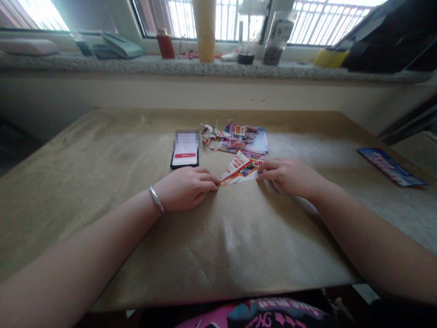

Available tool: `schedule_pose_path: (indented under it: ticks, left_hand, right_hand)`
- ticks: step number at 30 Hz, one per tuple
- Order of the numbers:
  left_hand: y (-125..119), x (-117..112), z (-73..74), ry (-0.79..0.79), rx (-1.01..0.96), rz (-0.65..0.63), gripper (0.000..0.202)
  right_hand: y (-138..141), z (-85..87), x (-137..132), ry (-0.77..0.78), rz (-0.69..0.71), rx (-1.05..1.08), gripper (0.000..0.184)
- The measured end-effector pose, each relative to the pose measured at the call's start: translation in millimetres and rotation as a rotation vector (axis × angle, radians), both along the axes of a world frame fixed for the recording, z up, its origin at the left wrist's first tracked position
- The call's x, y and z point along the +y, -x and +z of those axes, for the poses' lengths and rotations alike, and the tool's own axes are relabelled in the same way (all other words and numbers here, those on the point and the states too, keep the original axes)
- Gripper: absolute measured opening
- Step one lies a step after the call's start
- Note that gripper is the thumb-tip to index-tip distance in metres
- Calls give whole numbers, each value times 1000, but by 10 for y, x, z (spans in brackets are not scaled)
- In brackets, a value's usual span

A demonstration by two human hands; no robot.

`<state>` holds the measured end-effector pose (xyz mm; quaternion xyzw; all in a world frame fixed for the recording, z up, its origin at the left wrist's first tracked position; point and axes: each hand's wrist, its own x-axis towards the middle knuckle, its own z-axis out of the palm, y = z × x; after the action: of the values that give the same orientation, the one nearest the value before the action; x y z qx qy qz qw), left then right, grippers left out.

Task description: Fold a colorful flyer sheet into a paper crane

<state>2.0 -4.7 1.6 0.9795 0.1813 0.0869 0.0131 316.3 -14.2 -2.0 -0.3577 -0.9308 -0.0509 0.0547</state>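
A folded piece of printed paper [239,169], red, white and orange, lies on the brown table cover [218,237] between my hands. My left hand [186,187], with a silver bangle on its wrist, pinches the paper's left tip with curled fingers. My right hand [290,176] presses its bent fingertips on the paper's right edge. Just behind lies a flat colourful flyer [251,140] with small torn or folded paper scraps [211,134] beside it. A phone [185,154] with a lit screen rests to the left of the flyers.
A blue printed leaflet [391,166] lies at the table's right side. Behind the table runs a stone window ledge [191,67] with a red cup [165,45], a yellow cylinder [204,29], jars and a teal object. A dark slanted thing stands at the right.
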Motion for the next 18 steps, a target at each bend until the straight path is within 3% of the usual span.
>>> schedule_pose_path:
  ticks: [18]
  left_hand:
    - [47, 32, -8, 40, -37, -37, 31]
  right_hand:
    - [-73, 66, 15, 48, -87, -36, 40]
